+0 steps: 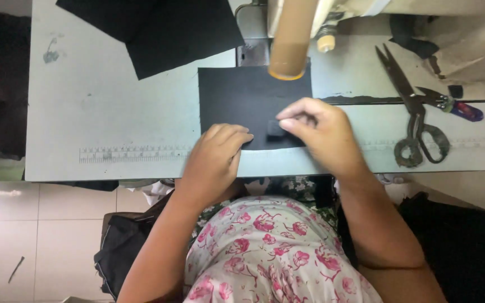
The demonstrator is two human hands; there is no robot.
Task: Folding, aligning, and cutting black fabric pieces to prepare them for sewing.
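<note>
your left hand (pixel 215 154) lies flat, fingers together, pressing the near edge of the black cloth (pixel 242 95) on the table (pixel 113 112); ease off and the cloth could slide askew. your right hand (pixel 321 132) pinches a small black patch (pixel 275 129) onto the cloth just beside those fingers; it's tiny and dark on dark, so it may shift unnoticed. further right, the scissors (pixel 413 112) lie open-bladed near your wrist; a careless sweep could catch them
</note>
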